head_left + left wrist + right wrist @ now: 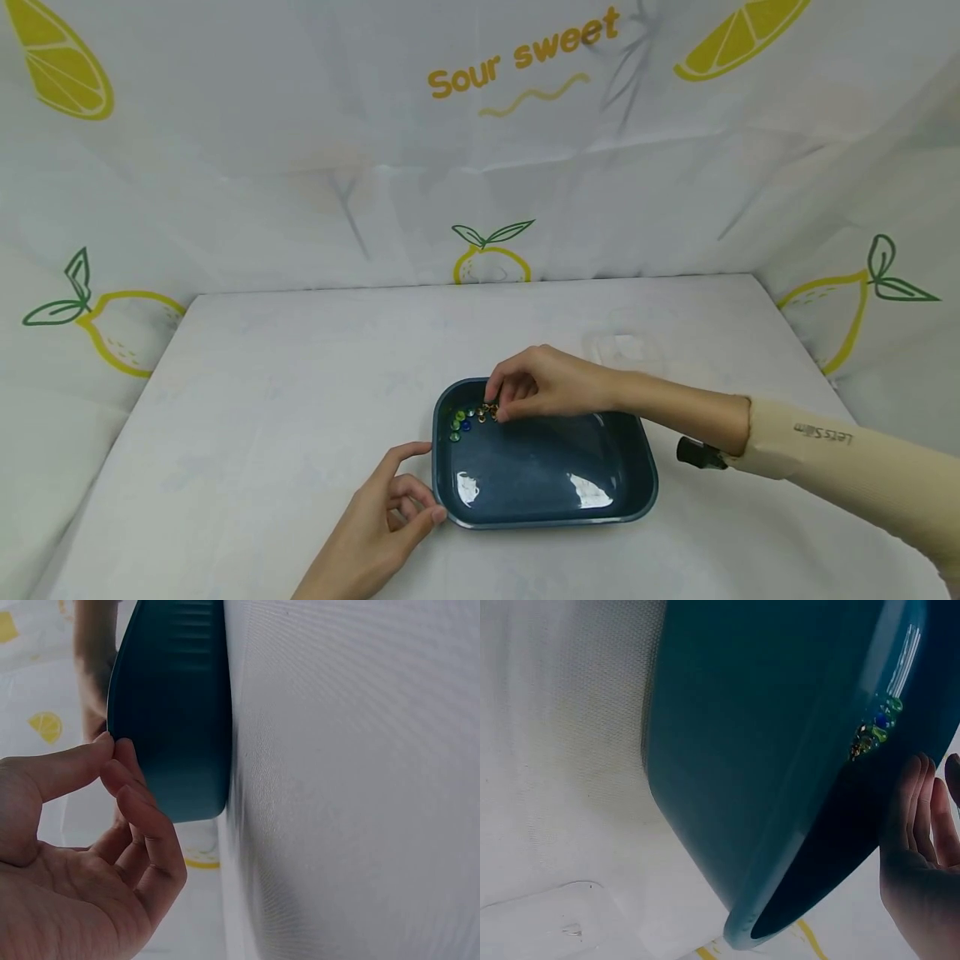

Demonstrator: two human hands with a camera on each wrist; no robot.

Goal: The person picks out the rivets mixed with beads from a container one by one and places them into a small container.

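A dark blue-green tray (540, 492) holds several small glass beads near its far left corner: green beads (456, 425), a blue bead (467, 426) and amber beads (482, 415). My right hand (551, 383) reaches across the tray's far rim, fingertips down at the amber beads. In the right wrist view its fingers (913, 802) are fairly straight, thumb standing apart, and no bead shows between them. At the tray's left side my left hand (382, 517) touches the rim with index finger and thumb. The left wrist view shows its other fingers (154, 840) loosely bent beside the outer wall.
Behind my right forearm sits a clear plastic container (626, 348), low on the white tablecloth (300, 375). A beige sleeve (847, 467) and a black wrist device (701, 453) are on the right arm. White lemon-print curtain (375, 217) encloses the back and sides.
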